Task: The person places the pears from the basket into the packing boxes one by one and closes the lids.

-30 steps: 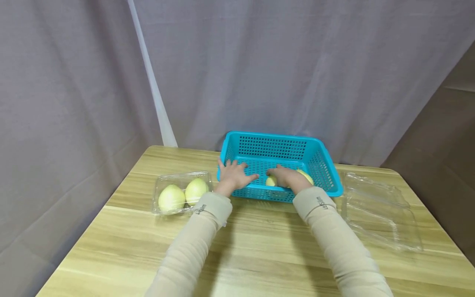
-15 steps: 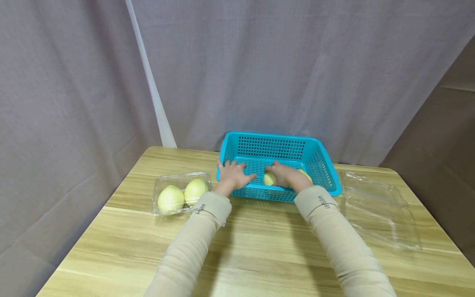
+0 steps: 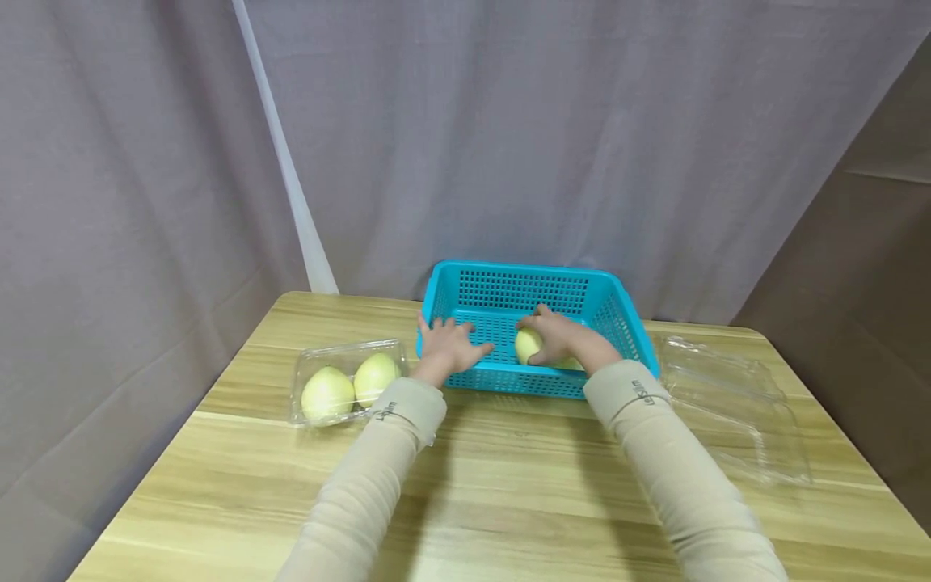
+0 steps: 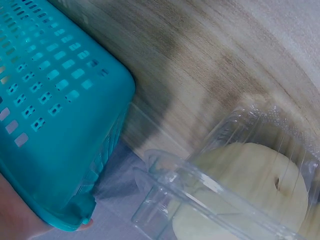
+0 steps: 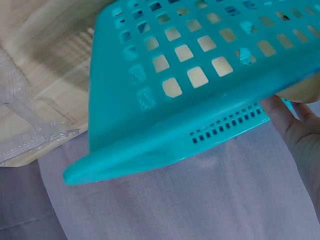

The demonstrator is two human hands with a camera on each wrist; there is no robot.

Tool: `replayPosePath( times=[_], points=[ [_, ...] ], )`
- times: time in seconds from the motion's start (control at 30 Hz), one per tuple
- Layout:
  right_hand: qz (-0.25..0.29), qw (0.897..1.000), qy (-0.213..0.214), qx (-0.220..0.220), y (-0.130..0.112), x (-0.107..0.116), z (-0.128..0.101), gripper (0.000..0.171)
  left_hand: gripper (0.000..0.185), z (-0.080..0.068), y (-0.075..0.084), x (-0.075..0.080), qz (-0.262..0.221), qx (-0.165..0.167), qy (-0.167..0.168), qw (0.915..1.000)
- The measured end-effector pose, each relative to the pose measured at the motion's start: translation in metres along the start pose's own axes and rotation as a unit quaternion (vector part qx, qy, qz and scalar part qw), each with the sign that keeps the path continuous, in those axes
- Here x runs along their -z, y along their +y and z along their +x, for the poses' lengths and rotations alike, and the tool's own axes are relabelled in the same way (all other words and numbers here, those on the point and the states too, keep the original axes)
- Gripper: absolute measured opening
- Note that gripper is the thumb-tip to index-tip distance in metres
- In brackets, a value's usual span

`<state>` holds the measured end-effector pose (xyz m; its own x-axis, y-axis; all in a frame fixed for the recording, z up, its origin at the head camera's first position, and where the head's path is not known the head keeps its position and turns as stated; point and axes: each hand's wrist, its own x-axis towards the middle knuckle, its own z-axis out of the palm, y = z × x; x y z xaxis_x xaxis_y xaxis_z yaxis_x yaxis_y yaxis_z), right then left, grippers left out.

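A round pale-yellow pear [image 3: 527,346] stands raised inside the blue plastic basket [image 3: 509,381], near its front wall. My right hand [image 3: 560,336] grips it from above, fingers on the far side and thumb toward the front. Another pear [image 3: 570,363] shows partly below that wrist, mostly hidden. My left hand [image 3: 447,349] reaches over the basket's front-left corner with fingers spread and holds no fruit. In the left wrist view, part of the left hand [image 4: 17,215] lies against the basket rim. The right wrist view shows the right fingers [image 5: 280,112] at a pear [image 5: 304,91].
Left of the basket, a clear plastic box [image 3: 309,365] contains two pears [image 3: 327,394]. A clear plastic container [image 3: 735,404] lies on the right of the wooden table [image 3: 509,501]. Grey curtain [image 3: 509,145] hangs behind the table.
My right hand has lifted the pear slightly and shifted it within the basket, so more of it shows. The left hand keeps its spread pose at the corner.
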<state>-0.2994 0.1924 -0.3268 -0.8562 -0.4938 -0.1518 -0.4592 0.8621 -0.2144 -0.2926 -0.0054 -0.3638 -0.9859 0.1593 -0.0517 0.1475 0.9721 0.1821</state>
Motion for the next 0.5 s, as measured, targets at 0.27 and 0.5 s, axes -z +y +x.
replayPosePath(
  times=[0.27,0.5],
  points=[
    [0.011,1.000,0.019,0.008,0.002,0.011,-0.007,0.062,0.064,0.001,0.002,-0.001,0.001,-0.009,0.003,1.0000],
    [0.010,0.998,0.056,-0.006,0.008,0.020,-0.012,0.063,0.064,0.001,0.006,0.002,-0.003,-0.011,0.006,0.9999]
  ],
)
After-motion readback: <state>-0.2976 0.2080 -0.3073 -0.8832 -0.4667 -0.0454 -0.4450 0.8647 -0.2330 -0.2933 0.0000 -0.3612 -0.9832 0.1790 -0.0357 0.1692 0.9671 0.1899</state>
